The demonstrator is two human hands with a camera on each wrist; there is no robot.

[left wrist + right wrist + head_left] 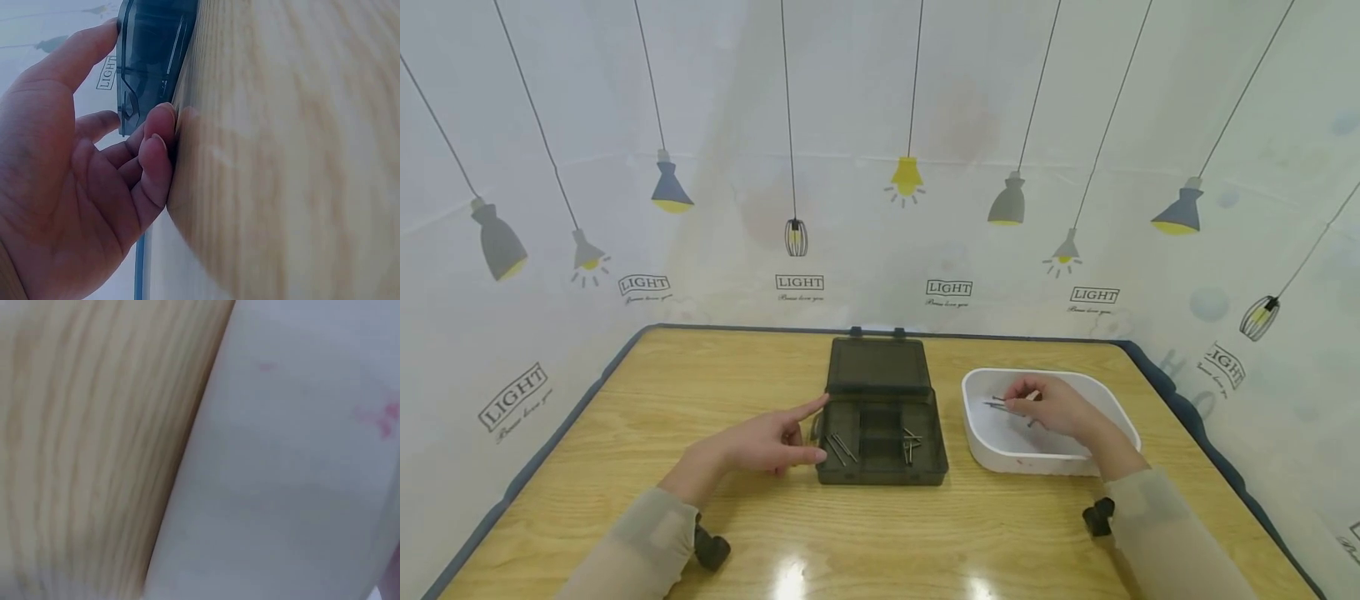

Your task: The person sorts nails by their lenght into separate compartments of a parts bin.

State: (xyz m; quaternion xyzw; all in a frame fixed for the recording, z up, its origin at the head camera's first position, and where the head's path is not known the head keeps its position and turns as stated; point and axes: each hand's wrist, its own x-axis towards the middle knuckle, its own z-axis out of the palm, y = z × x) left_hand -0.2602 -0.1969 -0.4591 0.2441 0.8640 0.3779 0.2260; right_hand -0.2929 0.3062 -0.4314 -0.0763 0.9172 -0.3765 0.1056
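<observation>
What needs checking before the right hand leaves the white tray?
1. Lid of dark translucent compartment box open: ok, laid back on the far side.
2. Left hand at the box: ok, fingers touch its left side.
3. Right hand inside the white tray: ok, fingertips at slim metal fasteners.
4. Firm pinch on one fastener: cannot tell, too small.
5. Match for a compartment: cannot tell; left and right both hold fasteners, types unclear.
6. Tray emptied: not ok, fasteners remain.
</observation>
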